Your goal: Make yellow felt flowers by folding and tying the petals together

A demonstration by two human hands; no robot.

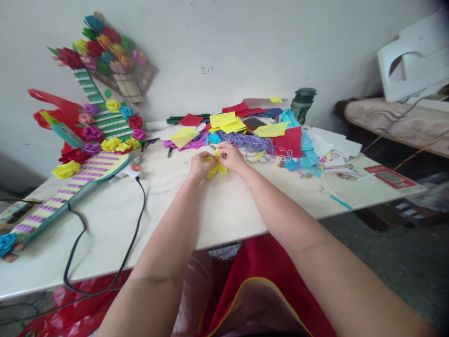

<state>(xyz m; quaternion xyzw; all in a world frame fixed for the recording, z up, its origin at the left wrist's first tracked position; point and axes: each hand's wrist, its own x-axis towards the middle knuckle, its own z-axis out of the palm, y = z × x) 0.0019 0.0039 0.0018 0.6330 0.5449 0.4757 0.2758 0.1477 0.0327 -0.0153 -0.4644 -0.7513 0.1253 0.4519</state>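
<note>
Above the front half of the white table, my two hands meet at a yellow crepe paper flower (218,169) with spread petals. My left hand (201,164) pinches its left side. On the flower's upper right, the fingers of my right hand (231,157) are closed, partly hiding its centre. A small greyish tip (212,147) shows beside my right fingers; what it belongs to is unclear. Just behind my hands lie a tangle of purple yarn (247,141) and yellow paper sheets (224,120).
Paper-flower decorations (112,124) stand at the left, near a glue gun (131,169) with its black cord (140,220) looping over the table edge. A dark green bottle (303,104) stands at the back right. Blue crepe paper (308,147) and scraps lie at the right.
</note>
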